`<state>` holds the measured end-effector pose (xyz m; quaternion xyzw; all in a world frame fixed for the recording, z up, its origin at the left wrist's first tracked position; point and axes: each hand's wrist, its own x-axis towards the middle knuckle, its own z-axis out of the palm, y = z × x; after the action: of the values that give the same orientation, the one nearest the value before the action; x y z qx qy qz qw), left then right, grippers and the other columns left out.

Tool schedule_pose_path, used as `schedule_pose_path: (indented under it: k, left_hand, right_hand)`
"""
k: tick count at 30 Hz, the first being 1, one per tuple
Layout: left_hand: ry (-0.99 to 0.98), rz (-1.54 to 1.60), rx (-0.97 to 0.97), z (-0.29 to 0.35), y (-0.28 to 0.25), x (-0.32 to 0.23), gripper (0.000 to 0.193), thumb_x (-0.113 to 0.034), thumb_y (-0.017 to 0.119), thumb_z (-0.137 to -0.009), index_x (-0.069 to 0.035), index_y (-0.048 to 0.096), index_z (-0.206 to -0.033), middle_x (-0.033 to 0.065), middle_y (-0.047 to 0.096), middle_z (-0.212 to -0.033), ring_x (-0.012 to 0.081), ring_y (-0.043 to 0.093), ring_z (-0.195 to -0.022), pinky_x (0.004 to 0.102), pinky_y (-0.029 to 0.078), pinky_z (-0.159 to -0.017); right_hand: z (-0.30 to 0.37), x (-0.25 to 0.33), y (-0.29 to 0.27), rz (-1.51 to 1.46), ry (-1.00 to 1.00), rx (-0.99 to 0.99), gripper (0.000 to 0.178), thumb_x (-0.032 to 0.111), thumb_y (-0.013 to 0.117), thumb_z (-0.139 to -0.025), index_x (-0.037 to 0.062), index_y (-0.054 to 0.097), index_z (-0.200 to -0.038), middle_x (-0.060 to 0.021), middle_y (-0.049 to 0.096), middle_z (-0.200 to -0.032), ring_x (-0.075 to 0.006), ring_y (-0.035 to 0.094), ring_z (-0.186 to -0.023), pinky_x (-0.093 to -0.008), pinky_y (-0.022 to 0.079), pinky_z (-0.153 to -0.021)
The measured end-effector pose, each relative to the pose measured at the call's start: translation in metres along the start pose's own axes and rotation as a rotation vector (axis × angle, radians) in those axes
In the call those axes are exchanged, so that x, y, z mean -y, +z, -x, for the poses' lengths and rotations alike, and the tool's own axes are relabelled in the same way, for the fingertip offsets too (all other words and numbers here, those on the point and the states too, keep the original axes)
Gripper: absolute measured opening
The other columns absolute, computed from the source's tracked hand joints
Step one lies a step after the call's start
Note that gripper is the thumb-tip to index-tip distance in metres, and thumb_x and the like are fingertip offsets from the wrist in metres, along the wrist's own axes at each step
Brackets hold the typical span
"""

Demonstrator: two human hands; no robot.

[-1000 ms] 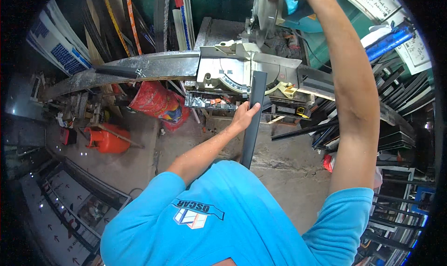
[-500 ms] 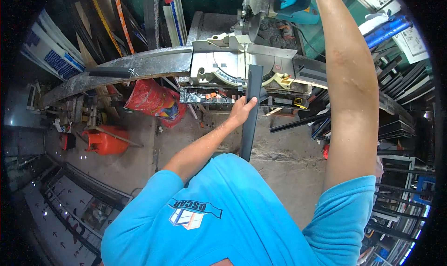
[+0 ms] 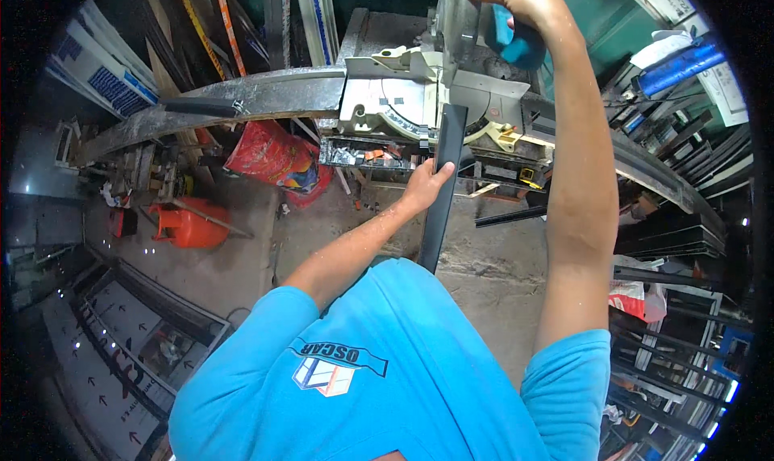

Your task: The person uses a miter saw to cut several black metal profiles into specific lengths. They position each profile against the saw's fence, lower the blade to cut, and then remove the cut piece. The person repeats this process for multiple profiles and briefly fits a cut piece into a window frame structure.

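1. Head view looks down over a bright blue short-sleeved shirt [image 3: 387, 380] at a cream-coloured metal mitre saw [image 3: 403, 106] standing on a long grey metal bench rail [image 3: 242, 98].
2. A long, dark, narrow metal profile bar [image 3: 439, 195] lies across the saw table, its far end under the saw head and its near end reaching back toward the person's chest.
3. The left hand [image 3: 425, 187] rests against the left side of that bar, just in front of the saw table, fingers curled onto it and thumb along its edge; the hand is closed on the bar.
4. The right hand [image 3: 520, 1] is raised at the top of the picture, wrapped tight around the teal plastic handle [image 3: 516, 37] of the saw head, with the arm stretched almost straight.
5. The grey round blade guard [image 3: 451, 17] sits just left of the handle, above the far end of the bar.
6. Below the bench, on the dusty concrete floor [image 3: 484, 259], a crumpled red sack [image 3: 274, 158] leans near an orange gas cylinder [image 3: 189, 223] lying on its side.
7. Stacks of dark metal profiles [image 3: 677, 243] fill the racks at the right.
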<state>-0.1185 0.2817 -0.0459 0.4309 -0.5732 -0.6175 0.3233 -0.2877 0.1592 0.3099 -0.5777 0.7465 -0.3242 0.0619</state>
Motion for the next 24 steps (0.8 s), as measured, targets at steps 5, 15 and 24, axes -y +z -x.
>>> schedule_pose_path:
  k: [5, 15, 24]
  left_hand:
    - [-0.062, -0.03, 0.017, -0.003, -0.003, 0.002, 0.048, -0.045, 0.061, -0.103, 0.003, 0.065, -0.109, 0.0068, 0.069, -0.091, 0.0156, 0.063, -0.084, 0.0356, 0.051, -0.076]
    - [-0.034, 0.004, 0.017, -0.005, -0.002, 0.006, 0.048, -0.046, 0.059, -0.104, 0.002, 0.065, -0.11, 0.0068, 0.069, -0.09, 0.0156, 0.063, -0.082, 0.0352, 0.051, -0.074]
    - [-0.055, -0.014, 0.013, -0.003, -0.002, 0.002, 0.049, -0.047, 0.059, -0.103, 0.001, 0.064, -0.107, 0.0066, 0.067, -0.086, 0.0165, 0.063, -0.076, 0.0363, 0.05, -0.069]
  right_hand:
    - [0.023, -0.008, 0.012, 0.027, -0.022, -0.062, 0.098, 0.047, 0.092, -0.066, 0.0004, 0.05, -0.141, -0.0312, 0.067, -0.123, -0.0441, 0.066, -0.116, -0.0463, 0.053, -0.096]
    - [0.041, -0.021, 0.029, -0.041, -0.113, -0.154, 0.092, 0.04, 0.094, -0.065, 0.0007, 0.053, -0.137, -0.0301, 0.07, -0.116, -0.0446, 0.068, -0.111, -0.0461, 0.054, -0.093]
    - [0.049, -0.024, 0.031, -0.095, -0.123, -0.161, 0.089, 0.037, 0.094, -0.066, -0.0007, 0.053, -0.135, -0.0317, 0.07, -0.112, -0.0445, 0.069, -0.109, -0.0456, 0.055, -0.092]
